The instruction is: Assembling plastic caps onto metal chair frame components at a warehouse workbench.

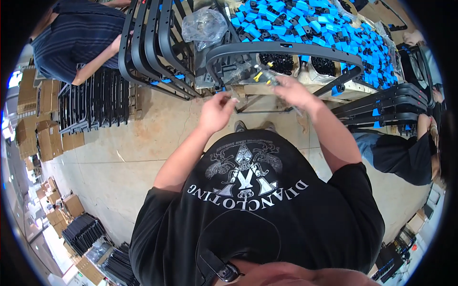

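- Holding a yellow-fitted tool (pixel 259 76), your right hand (pixel 296 93) was wrapped round it, inside the bend of the curved black frame (pixel 324 51) directly ahead of you.
- Your left hand (pixel 217 113) was near the frame's left end, fingertips drawn together; couldn't tell what, if anything, they pinched.
- Progress: blue pieces (pixel 337 90) showed near both frame ends, so probably placed; couldn't confirm fastening or what was left.
- Containers: open boxes (pixel 318 78) within the frame's outline held small black parts (pixel 278 63).
- Clear plastic bag (pixel 205 26) beyond the frame's left corner: contents unclear.
- Blue-and-black fittings (pixel 296 24) were heaped loose beyond the frame, plenty unused.
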{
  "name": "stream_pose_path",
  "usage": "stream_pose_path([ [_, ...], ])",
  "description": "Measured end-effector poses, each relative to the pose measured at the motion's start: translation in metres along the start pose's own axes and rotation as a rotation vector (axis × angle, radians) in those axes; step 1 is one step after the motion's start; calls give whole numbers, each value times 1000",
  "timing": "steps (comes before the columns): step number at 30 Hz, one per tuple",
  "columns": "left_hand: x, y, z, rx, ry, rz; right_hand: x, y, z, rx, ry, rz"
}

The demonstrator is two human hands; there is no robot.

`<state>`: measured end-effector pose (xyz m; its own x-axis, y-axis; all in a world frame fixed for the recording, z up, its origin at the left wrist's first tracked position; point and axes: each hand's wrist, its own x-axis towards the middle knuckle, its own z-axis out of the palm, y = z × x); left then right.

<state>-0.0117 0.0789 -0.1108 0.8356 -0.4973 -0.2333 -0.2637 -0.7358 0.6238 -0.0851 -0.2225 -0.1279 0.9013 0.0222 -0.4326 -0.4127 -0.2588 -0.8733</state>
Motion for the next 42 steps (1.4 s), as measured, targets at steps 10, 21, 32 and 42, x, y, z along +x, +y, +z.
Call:
stream_pose_path([
  [10,-1,15,57,-1027,197,169,-20,57,33,-249,311,-660],
  [21,31,-77,28,-1151,546,-356,-90,80,24,374,132,110],
  [32,53,-110,27,-1349,321,-262,-87,67,91,358,345,168],
  [42,57,-100,1,-1136,77,-366,-62,40,145,424,233,71],
])
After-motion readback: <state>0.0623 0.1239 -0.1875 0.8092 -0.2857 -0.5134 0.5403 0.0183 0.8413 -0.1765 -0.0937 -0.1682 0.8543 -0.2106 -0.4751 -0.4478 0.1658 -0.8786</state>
